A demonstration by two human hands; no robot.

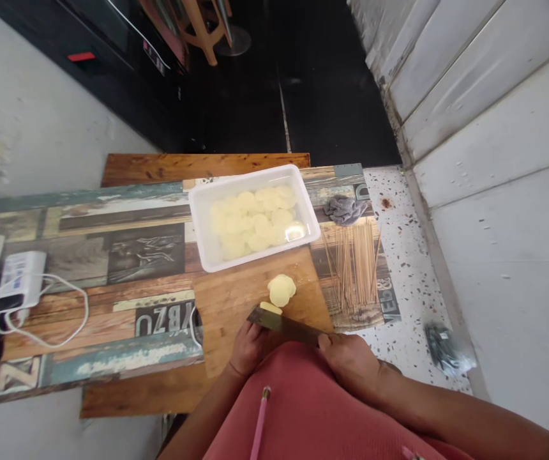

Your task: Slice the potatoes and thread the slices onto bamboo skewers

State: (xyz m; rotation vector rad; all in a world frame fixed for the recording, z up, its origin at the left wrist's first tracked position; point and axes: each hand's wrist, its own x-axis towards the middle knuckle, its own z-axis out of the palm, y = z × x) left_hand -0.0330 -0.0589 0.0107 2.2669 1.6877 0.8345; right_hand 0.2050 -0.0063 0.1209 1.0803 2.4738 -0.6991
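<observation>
R hand [351, 361] has knife [290, 327] gripped by the handle. L hand [248, 348] is by the blade's far end, fingers mostly hidden, can't tell grip tbh. Potato slices [281, 291] on cutting board [221, 319] nr blade.

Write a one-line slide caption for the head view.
Right hand holding a knife, left hand near its tip; pale slices on the cutting board, white tub beyond.

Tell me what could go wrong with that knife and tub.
The knife gripped by the right hand is close to the left hand; a slip might cut it.

The tub of pale slices, apparently in liquid, stands right by the cutting board; a knock could spill it.
</observation>
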